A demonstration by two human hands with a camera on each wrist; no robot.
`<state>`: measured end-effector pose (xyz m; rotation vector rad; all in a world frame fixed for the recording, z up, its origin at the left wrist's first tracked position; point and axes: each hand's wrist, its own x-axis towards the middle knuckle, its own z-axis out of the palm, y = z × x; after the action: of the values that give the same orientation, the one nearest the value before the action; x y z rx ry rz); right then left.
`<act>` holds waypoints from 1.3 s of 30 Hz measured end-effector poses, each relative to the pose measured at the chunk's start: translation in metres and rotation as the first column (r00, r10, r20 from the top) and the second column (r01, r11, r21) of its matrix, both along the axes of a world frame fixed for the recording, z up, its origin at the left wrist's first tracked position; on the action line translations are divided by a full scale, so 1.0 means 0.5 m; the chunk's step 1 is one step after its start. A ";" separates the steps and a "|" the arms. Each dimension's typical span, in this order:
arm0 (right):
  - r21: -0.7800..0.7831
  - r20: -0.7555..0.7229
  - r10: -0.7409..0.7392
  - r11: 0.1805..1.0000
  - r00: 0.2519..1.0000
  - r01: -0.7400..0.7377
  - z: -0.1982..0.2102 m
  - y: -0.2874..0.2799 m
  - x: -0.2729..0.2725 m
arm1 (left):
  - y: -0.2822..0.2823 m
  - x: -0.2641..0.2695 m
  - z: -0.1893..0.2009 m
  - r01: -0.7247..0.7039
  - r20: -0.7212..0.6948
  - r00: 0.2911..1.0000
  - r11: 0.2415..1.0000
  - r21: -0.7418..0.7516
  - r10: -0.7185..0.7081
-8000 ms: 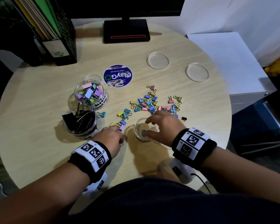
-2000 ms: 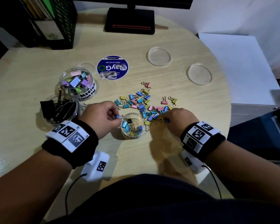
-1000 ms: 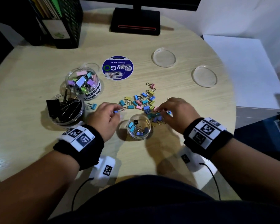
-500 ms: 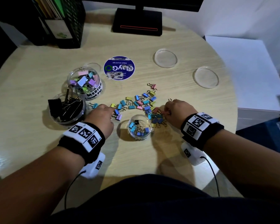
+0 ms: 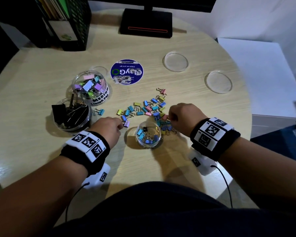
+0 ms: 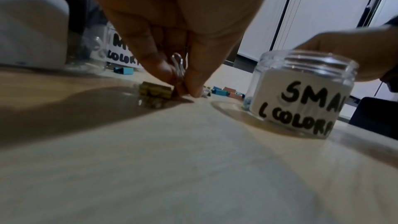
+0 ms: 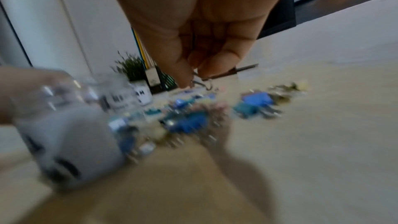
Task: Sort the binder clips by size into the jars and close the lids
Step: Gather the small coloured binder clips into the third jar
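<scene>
An open small jar (image 5: 148, 136) labelled SMALL COLORFUL (image 6: 301, 94) holds several small clips. Beyond it lies a pile of small coloured binder clips (image 5: 149, 108), blurred in the right wrist view (image 7: 193, 118). My left hand (image 5: 123, 124) is low on the table just left of the jar and pinches a small clip by its wire handle (image 6: 178, 71); an olive clip (image 6: 155, 91) lies beside the fingertips. At the pile's near right edge, my right hand (image 5: 169, 117) pinches the wire handles of a small clip (image 7: 202, 78).
A medium jar (image 5: 91, 88) of pastel clips and a jar of large black clips (image 5: 71, 113) stand open at the left. Two clear lids (image 5: 175, 61) (image 5: 218, 81) and a blue-labelled lid (image 5: 126, 72) lie further back. A monitor base (image 5: 146, 23) and a mesh file holder (image 5: 72, 23) stand at the rear.
Over the last second my right hand pulled back to the pile's near right edge and pinched a clip. My left hand settled lower beside the small jar, pinching a clip handle.
</scene>
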<state>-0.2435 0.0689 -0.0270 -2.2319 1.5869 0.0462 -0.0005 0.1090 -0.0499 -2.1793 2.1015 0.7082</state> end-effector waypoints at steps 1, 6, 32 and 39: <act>-0.043 0.077 0.003 0.999 0.997 0.001 0.012 0.007 0.007 | 0.000 -0.001 0.003 -0.013 -0.029 1.000 1.000 -0.025 0.013; -0.087 0.335 0.118 0.992 0.935 -0.094 0.048 0.057 0.052 | -0.002 -0.027 0.039 -0.101 -0.275 0.960 0.978 -0.181 0.049; 0.018 -0.138 -0.238 0.970 0.961 0.243 -0.059 -0.019 -0.099 | 0.017 -0.102 0.078 0.147 -0.359 0.911 0.973 -0.178 -0.203; 0.042 -0.197 -0.234 0.968 0.952 0.247 -0.053 -0.026 -0.094 | 0.020 -0.098 0.074 0.161 -0.351 0.912 0.972 -0.169 -0.212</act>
<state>-0.2905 0.0558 -0.0537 -2.0183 1.9201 0.2466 -0.0496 0.1188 -0.0131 -1.9913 2.5675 1.0514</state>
